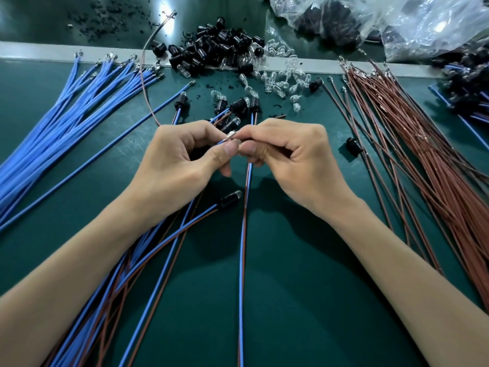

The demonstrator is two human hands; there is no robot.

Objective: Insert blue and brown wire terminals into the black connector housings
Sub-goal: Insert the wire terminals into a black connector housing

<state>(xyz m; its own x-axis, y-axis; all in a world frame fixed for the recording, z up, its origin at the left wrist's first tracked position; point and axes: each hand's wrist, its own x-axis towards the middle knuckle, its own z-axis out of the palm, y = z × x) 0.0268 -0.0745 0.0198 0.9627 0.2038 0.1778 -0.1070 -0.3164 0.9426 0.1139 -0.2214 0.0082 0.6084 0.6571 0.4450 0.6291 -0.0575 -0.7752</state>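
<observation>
Green matting [291,287] covers the bench, crossed at the far side by a pale strip [39,50]. Both of my hands meet above its middle. My left hand [182,157] has its fingers curled, with thumb and forefinger pinching a blue wire [220,141] just behind its bare metal terminal [230,134], which points to the right. My right hand [288,152] is likewise curled, thumb and forefinger closed on a small dark piece [248,140] at the tip of the terminal; most of it is hidden by the fingers, so I cannot tell whether it is a housing or whether the terminal has entered it.

Blue wires [66,107] fan out on the left of the mat, and brown wires [423,154] lie in a bundle on the right, both with their terminals toward the pale strip. Black housings [211,51] sit in a pile at the far centre, with clear bulbs [277,78] scattered just beside them. One loose housing [353,147] lies apart, between my right hand and the brown wires. Finished pairs of blue and brown wire [148,260] spread toward the lower left, one ending in a housing fitted with a bulb [230,198] below my left hand. A further pair [242,247] runs straight down the mat from under my hands. A crumpled plastic bag [397,22] lies at the far right
</observation>
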